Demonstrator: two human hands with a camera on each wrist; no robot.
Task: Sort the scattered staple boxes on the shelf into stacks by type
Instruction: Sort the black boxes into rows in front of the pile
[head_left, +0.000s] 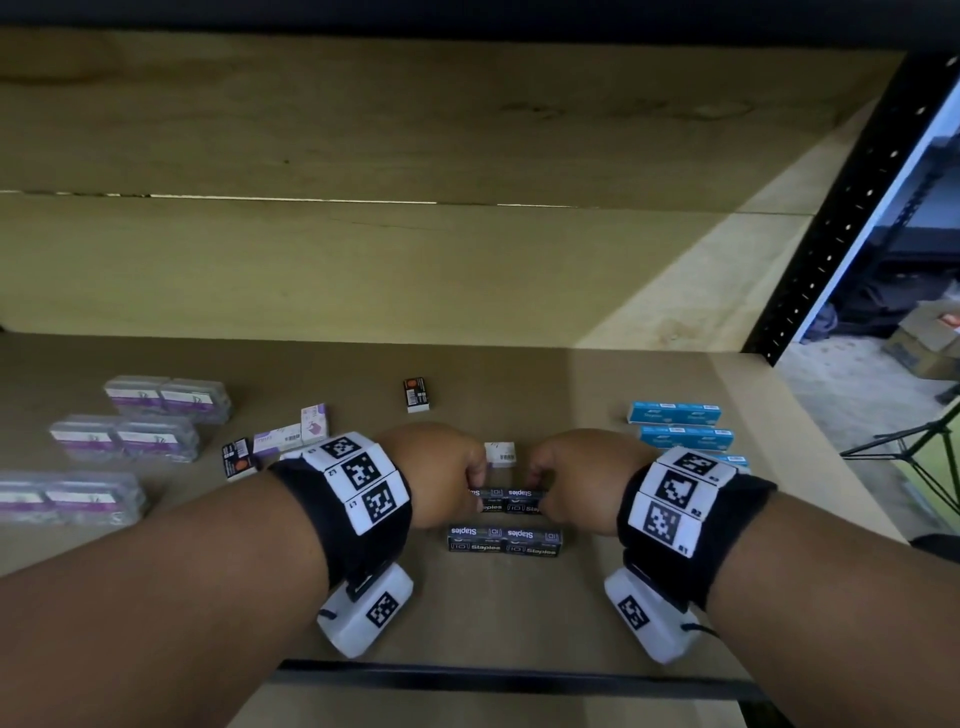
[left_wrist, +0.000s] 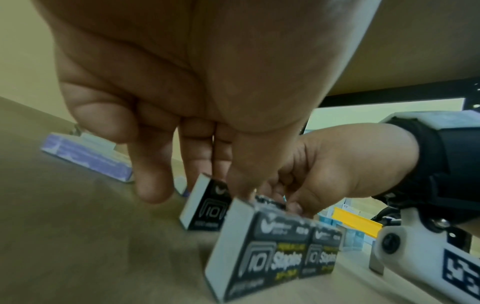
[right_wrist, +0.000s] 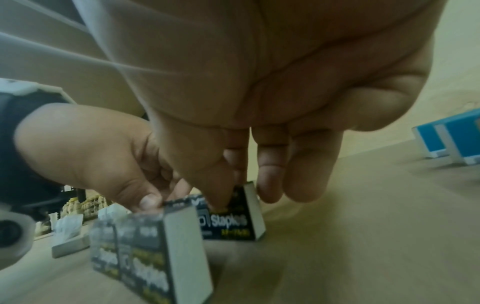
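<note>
Two rows of black staple boxes lie side by side at the shelf's front middle. Both hands meet over the far row (head_left: 508, 500). My left hand (head_left: 475, 483) pinches its left end between thumb and fingers, and the box end (left_wrist: 205, 207) shows under the thumb. My right hand (head_left: 536, 486) pinches the right end (right_wrist: 235, 225), thumb on the front face. The near black row (head_left: 504, 540) lies untouched just in front, also visible as the near row (left_wrist: 272, 253) and the near row (right_wrist: 148, 257).
Blue boxes (head_left: 675, 414) lie in rows at the right. Clear purple packs (head_left: 166, 397) sit at the left, with white-purple boxes (head_left: 278, 439) beside them. A white box (head_left: 500, 453) lies just behind my hands. Two black-orange boxes (head_left: 415, 394) lie apart. Shelf post (head_left: 831, 234) at right.
</note>
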